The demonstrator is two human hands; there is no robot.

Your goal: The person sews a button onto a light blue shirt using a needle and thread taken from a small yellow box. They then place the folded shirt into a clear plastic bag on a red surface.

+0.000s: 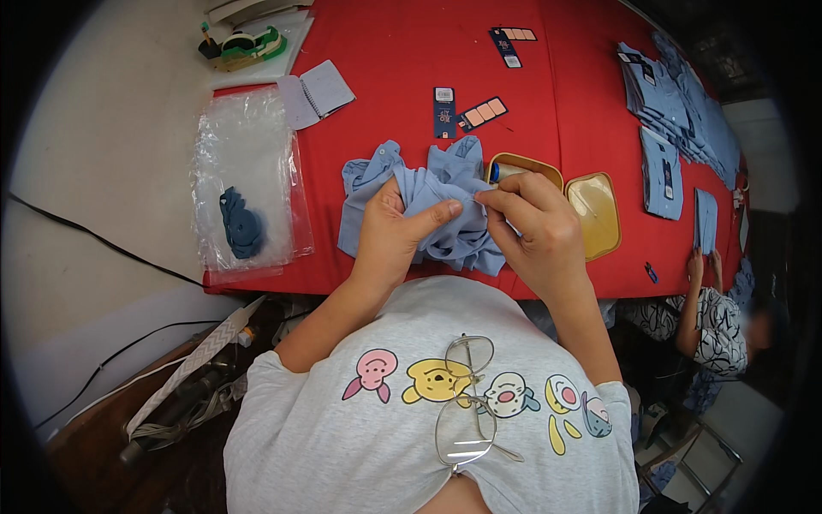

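A light-blue garment (454,231), bunched up, lies at the table's near edge in front of me. My left hand (401,224) is closed around a fold of it, thumb pressed on the cloth. At the right side of that fold, my right hand (531,214) pinches thumb and forefinger together. Something thin and pale seems to be at those fingertips, too small to make out. Just beyond the right hand sits an open yellow tin (548,171) with a blue-ended spool in it, partly hidden. Its lid (595,218) rests beside it.
Tags (443,112) lie on the red cloth (385,51). Left are a clear plastic bag (248,146), a dark scrunched cloth (241,224), a notebook (318,92) and a tape dispenser (253,49). Folded blue shirts (659,94) stand right, where another person (719,330) handles one. Small snips (651,273) lie near the edge.
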